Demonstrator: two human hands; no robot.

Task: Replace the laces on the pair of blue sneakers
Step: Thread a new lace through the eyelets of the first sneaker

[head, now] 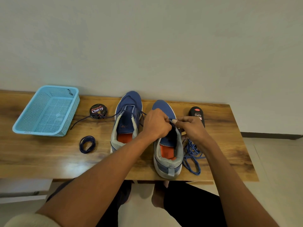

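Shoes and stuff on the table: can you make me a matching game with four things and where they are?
Things:
1. light blue basket
2. round polish tin
3. coiled dark lace
4. loose blue lace pile

Places:
A. right of the right sneaker
B. far left on the table
C. between the basket and the left sneaker, toward the wall
D. alone near the front, left of the left sneaker

Pairs: 1-B, 2-C, 3-D, 4-A
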